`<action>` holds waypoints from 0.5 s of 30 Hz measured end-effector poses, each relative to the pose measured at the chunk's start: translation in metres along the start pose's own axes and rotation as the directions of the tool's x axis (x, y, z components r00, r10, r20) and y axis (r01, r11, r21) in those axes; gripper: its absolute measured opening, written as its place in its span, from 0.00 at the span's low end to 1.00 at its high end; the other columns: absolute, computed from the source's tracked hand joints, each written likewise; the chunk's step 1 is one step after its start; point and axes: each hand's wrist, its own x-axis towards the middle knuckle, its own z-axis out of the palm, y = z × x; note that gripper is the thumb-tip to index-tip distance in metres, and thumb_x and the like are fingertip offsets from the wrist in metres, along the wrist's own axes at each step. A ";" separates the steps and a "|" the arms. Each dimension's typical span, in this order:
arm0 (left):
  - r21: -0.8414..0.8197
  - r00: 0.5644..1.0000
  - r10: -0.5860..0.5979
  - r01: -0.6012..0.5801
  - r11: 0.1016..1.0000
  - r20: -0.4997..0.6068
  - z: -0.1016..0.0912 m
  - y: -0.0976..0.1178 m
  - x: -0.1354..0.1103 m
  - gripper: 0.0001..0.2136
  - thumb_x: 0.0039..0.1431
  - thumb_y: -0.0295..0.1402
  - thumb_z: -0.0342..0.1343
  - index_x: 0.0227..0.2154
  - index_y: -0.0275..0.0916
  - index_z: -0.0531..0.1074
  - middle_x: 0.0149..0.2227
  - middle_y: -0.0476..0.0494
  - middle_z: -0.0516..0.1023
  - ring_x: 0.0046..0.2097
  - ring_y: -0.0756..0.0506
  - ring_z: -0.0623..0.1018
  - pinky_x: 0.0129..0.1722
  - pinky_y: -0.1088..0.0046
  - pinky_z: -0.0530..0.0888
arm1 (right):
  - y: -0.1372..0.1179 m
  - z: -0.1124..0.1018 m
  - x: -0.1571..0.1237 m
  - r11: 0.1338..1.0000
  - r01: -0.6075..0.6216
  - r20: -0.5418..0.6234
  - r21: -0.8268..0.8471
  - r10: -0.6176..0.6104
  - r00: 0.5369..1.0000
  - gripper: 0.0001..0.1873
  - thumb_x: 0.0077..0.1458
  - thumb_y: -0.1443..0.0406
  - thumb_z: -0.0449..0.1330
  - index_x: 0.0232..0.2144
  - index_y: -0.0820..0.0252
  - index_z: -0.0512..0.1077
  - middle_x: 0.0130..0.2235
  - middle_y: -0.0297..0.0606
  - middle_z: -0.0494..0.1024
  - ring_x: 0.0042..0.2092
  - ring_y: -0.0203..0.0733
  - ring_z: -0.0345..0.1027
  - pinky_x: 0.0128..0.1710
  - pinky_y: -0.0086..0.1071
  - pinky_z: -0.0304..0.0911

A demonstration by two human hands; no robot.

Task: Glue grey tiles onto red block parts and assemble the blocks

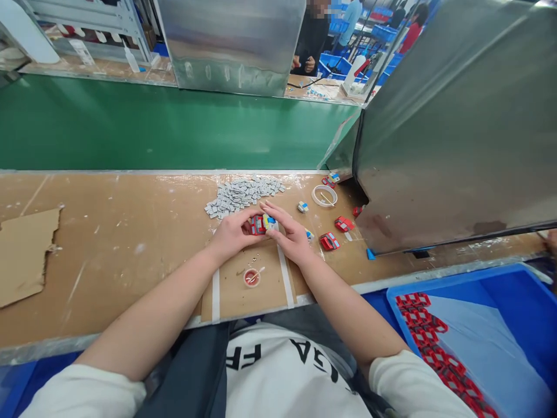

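Observation:
Between both hands is a small toy car (259,225), red on its left part and yellow and blue on its right. My left hand (234,234) is closed around the red end. At the other end, the fingers of my right hand (290,233) grip the yellow and blue part. Just behind the hands lies a pile of small grey flat pieces (243,194). A little cup of reddish stuff (252,277) with a thin stick in it stands in front. Two red car bodies (329,241) lie right of my right hand, near a small blue and white piece (303,206).
A white ring (324,196) sits at the back right beside another coloured toy car (331,179). A large metal panel (461,128) bounds the right side. Torn cardboard (28,255) lies left. A blue bin (513,302) at lower right holds rows of red parts. A person (311,40) stands beyond.

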 end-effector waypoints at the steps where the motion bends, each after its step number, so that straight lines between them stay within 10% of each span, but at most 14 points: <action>1: 0.014 1.000 0.012 -0.012 1.000 0.002 0.000 0.000 0.000 0.28 0.56 0.53 0.71 0.54 0.41 0.80 0.39 0.45 0.84 0.31 0.47 0.78 0.35 0.70 0.75 | 0.000 0.000 0.000 1.000 0.003 0.006 -0.019 -0.003 1.000 0.27 0.72 0.53 0.62 0.70 0.43 0.70 0.70 0.39 0.73 0.75 0.51 0.60 0.76 0.55 0.58; 15: 0.187 0.999 0.023 -0.028 0.982 0.029 -0.001 0.001 0.000 0.23 0.56 0.47 0.72 0.51 0.41 0.81 0.38 0.46 0.86 0.35 0.44 0.82 0.38 0.70 0.73 | 0.009 -0.005 -0.004 0.988 -0.024 0.020 -0.153 0.027 0.999 0.24 0.70 0.54 0.65 0.66 0.42 0.75 0.71 0.39 0.70 0.73 0.52 0.64 0.74 0.55 0.62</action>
